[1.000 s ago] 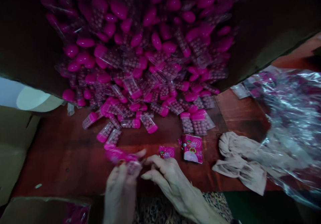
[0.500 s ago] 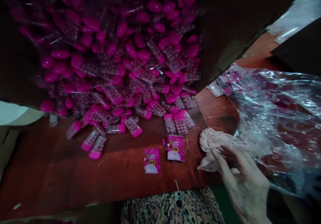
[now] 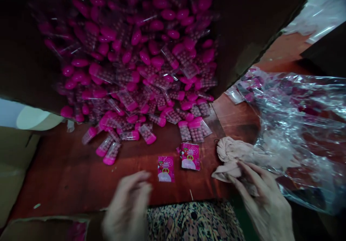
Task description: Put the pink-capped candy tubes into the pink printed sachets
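My right hand (image 3: 263, 197) has its thumb and fingers on a crumpled beige cloth (image 3: 232, 154) at the table's right front, pinching a fold of it. My left hand (image 3: 129, 201), smeared by motion, is over the front edge, left of a single pink printed card (image 3: 165, 169). A small stack of similar cards (image 3: 190, 156) lies to the right of that one. Behind the cards, clear packs of round balls with pink caps (image 3: 196, 130) spill from a large heap (image 3: 146, 71) onto the reddish table (image 3: 81, 176).
Dark box walls (image 3: 238, 28) flank the heap. Crinkled clear plastic (image 3: 302, 125) covers the right side. A white round object (image 3: 39, 118) stands at the left, and an open carton (image 3: 51, 228) is below the front edge. Patterned fabric (image 3: 194, 221) shows at the bottom.
My left hand has come into view from below. My right hand has closed onto a fold of the cloth. The view has shifted slightly, while the cards and packs look unmoved.
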### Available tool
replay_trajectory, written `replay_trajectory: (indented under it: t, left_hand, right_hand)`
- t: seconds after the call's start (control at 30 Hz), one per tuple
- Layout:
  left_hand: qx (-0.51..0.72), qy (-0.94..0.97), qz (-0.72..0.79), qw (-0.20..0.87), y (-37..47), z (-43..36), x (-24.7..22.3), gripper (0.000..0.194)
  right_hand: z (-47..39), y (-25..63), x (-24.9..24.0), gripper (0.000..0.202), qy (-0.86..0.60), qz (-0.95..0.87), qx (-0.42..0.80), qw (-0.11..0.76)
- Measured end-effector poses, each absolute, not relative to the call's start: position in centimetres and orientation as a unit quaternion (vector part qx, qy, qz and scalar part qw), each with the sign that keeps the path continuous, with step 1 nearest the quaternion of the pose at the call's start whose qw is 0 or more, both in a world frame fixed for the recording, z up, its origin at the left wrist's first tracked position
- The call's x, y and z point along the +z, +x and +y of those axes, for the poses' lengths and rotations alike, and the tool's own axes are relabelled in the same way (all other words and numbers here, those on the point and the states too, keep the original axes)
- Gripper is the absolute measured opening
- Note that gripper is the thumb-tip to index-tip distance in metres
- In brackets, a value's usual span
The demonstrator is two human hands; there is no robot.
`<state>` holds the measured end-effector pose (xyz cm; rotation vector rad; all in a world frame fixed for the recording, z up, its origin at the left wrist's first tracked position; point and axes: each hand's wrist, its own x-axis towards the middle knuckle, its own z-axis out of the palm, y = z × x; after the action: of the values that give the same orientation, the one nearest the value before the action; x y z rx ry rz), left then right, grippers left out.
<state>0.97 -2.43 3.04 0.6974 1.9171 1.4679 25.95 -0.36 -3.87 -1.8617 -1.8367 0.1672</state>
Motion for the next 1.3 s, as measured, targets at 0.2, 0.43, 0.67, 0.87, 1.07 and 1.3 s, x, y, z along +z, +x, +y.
replay_trajectory:
  t: [0.2,0.43,0.67,0.87,1.07,1.3]
  left_hand:
    - [0.312,0.711,0.519,0.356,14.0,1.7,-1.9,0.043]
    - [0.243,0.775,0.532,0.241,14.9,2.5,-4.9,0.019]
    - [0.421,0.766,0.456,0.168,9.5,-0.7,-2.1,0.041]
    - [0.428,0.521,0.697,0.243,1.3,-3.3,-2.6,0.014]
    - [0.481,0.314,0.758,0.309,-2.7,-4.5,-4.1,0.02]
    - [0.48,0.305,0.731,0.377,-2.1,-3.5,-4.0,0.03]
  right_hand:
    - [-1.2,26.3,-4.8,0.04,-0.694,-0.652,0.083,0.294]
    - [-0.5,26.2,-6.3,0.018,-0.681,-0.583,0.118,0.427]
    - [-0.5,26.1,-4.5,0.026,-0.678,-0.608,0.121,0.395]
    - [-1.0,18.1,-1.6,0.02,-0.548,-0.707,0.107,0.433]
    - [-0.1,11.6,-5.7,0.033,-0.475,-0.811,0.154,0.306]
    - [-0.2,12.0,-6.4,0.029,-0.463,-0.803,0.146,0.345]
